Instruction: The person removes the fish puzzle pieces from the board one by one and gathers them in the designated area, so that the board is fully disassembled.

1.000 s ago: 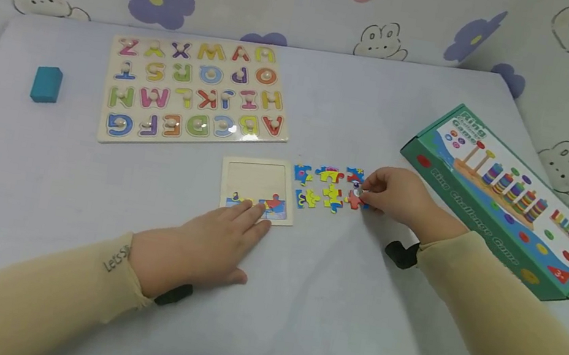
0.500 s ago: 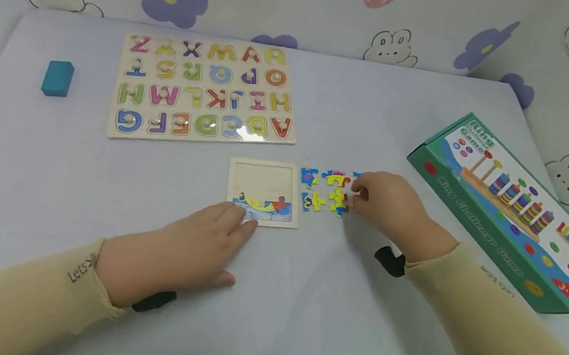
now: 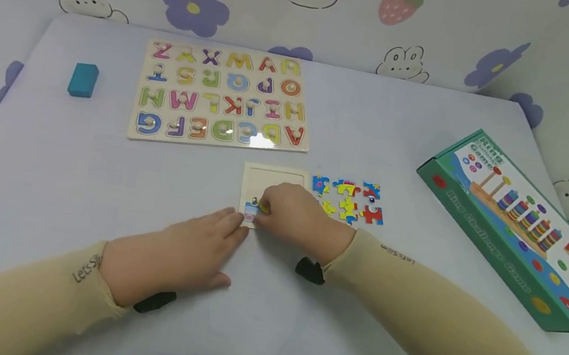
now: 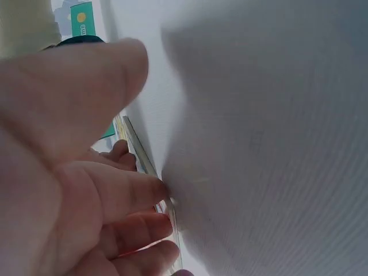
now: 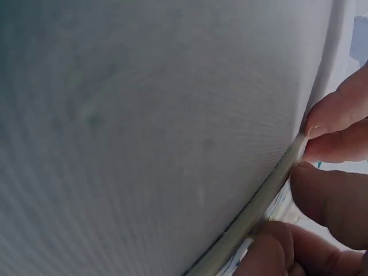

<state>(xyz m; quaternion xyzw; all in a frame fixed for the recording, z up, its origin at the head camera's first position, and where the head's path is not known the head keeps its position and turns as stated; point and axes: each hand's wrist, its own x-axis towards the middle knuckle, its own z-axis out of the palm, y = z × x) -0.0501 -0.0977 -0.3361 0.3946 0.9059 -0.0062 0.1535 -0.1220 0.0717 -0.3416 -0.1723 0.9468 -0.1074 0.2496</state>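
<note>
In the head view a small wooden puzzle tray [image 3: 253, 174] lies at the middle of the table, with picture pieces [image 3: 250, 212] in its lower part. My right hand [image 3: 297, 217] is over the tray, fingers bent and thumb close to a yellow bit of the picture; the hand hides most of the pieces there. Whether it pinches one I cannot tell. My left hand [image 3: 189, 249] lies flat, its straight fingertips touching the tray's lower left corner. To the right of the tray lie several loose jigsaw pieces [image 3: 349, 208], partly covered by the right hand.
An alphabet peg board [image 3: 224, 100] lies behind the tray. A teal block [image 3: 83, 80] stands at the far left. The green Ring Challenge Game box [image 3: 515, 239] sits at the right, slanted. A patterned cloth hangs behind the table.
My right hand has moved left from the loose pieces to the tray, leaving the red piece uncovered on the table. My left hand has drawn back from over the tray to its corner.
</note>
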